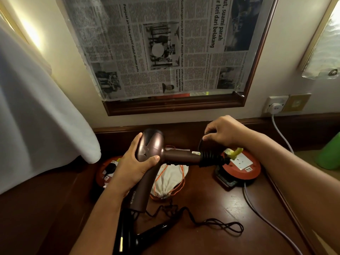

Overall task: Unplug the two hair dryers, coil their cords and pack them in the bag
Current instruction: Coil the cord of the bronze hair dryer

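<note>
My left hand (pixel 136 162) grips the body of a brown hair dryer (pixel 152 146), held above the wooden table (pixel 220 199). Its handle points right and ends in a black ribbed cord sleeve (pixel 211 160). My right hand (pixel 226 133) holds a dark loop of that dryer's cord (pixel 201 144) just above the sleeve. A black hair dryer (pixel 147 236) lies at the table's near edge, and its black cord (pixel 220 225) trails loose to the right. A white drawstring bag (pixel 171 181) with orange strings lies flat under the brown dryer.
A red extension reel (pixel 246 168) with a socket sits to the right, a yellow piece (pixel 235 151) above it. Its grey cable (pixel 257 208) runs to a white plug (pixel 276 107) in the wall socket. A second red reel (pixel 108 170) lies left, beside a white cloth (pixel 36 116).
</note>
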`<state>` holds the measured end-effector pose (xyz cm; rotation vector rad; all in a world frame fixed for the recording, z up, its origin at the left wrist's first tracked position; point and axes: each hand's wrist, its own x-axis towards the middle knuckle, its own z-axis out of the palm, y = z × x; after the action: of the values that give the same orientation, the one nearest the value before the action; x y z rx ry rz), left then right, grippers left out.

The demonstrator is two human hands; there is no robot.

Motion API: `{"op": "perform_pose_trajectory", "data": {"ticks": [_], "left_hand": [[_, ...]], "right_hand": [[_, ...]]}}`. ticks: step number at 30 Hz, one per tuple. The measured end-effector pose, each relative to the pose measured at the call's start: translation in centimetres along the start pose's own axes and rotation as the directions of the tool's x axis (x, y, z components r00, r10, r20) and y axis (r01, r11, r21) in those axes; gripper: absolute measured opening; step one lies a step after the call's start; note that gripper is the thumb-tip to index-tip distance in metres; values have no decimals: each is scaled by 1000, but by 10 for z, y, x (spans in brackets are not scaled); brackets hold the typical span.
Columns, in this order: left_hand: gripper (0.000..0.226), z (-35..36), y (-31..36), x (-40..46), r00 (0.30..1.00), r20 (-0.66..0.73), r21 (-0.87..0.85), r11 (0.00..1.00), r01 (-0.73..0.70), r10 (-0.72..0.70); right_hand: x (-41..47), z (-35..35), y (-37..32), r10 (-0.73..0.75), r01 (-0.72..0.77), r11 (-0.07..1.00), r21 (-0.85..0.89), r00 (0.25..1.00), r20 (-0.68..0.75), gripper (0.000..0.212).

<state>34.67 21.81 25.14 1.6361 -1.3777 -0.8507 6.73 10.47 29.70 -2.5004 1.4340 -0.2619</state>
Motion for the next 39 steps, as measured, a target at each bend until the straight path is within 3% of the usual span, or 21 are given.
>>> {"op": "perform_pose_trajectory", "data": {"ticks": [6,11,14,17,21,25,32,36,39], "left_hand": [[94,11,-5,10,996,-89,136,990,28,-16],[93,19,-5,12,990,-139,207,978,18,11],[93,21,-5,13,985,-172,194,981,24,10],[93,22,-4,12,976,-217,166,985,40,-3],[92,22,-3,11,966,-260,131,991,37,-2],[92,25,-3,8,964,-264,98,995,37,-10],[93,29,-2,5,956,-291,-5,999,31,-31],[90,26,0,2,957,-289,-93,996,6,-33],[88,24,4,-1,962,-270,-182,983,-3,-47]], "right_hand": [[-13,-8,-20,-22,22,997,-74,1000,-4,17],[-26,-2,-38,65,-57,992,-114,995,69,17],[-37,6,-45,122,-121,992,-18,988,92,17],[-47,19,-47,187,-193,960,202,981,51,14],[-60,43,-46,259,-208,821,532,966,-21,14],[-71,61,-47,313,-179,655,734,949,-48,15],[-81,93,-56,371,-213,412,886,927,50,50],[-84,107,-52,268,-162,254,954,959,91,36],[-87,113,-48,229,-117,230,966,971,64,29]]}}
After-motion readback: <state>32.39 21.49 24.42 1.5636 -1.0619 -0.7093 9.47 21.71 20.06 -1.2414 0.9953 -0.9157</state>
